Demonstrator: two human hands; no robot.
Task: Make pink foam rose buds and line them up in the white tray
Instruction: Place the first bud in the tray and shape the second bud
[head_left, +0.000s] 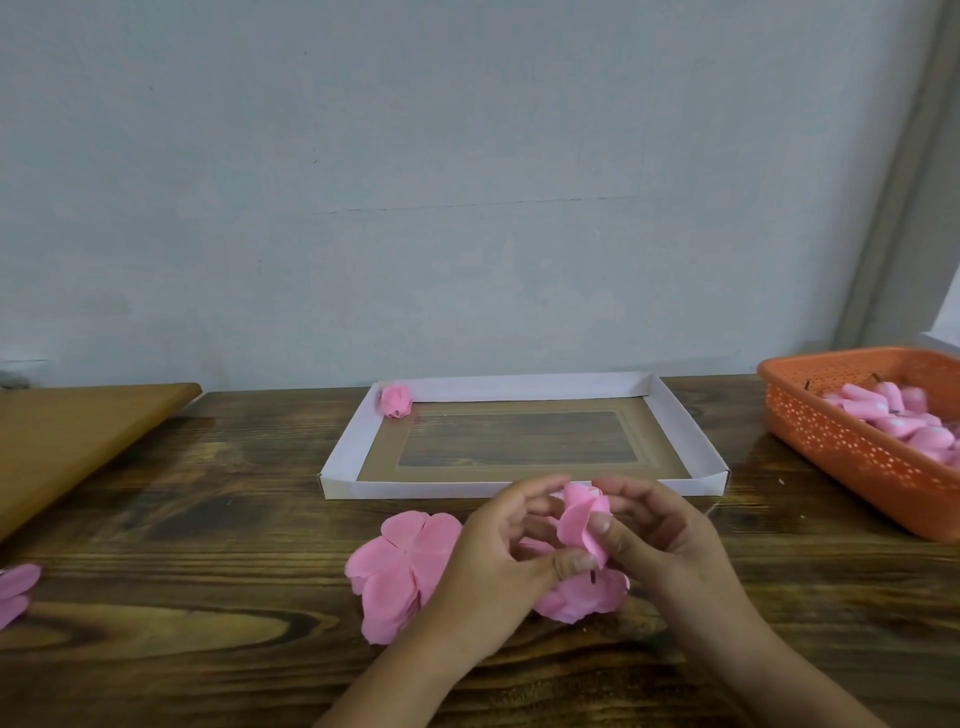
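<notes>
Both hands pinch pink bud nr white tray (one bud inside).

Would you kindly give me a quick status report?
Both hands wrapping a pink foam bud. One finished bud in white tray, far-left corner. Nothing blocking the tray.

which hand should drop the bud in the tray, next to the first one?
Left, probably: the finished bud sits in the white tray's far-left corner. Both left hand and right hand grip the bud in progress.
</notes>
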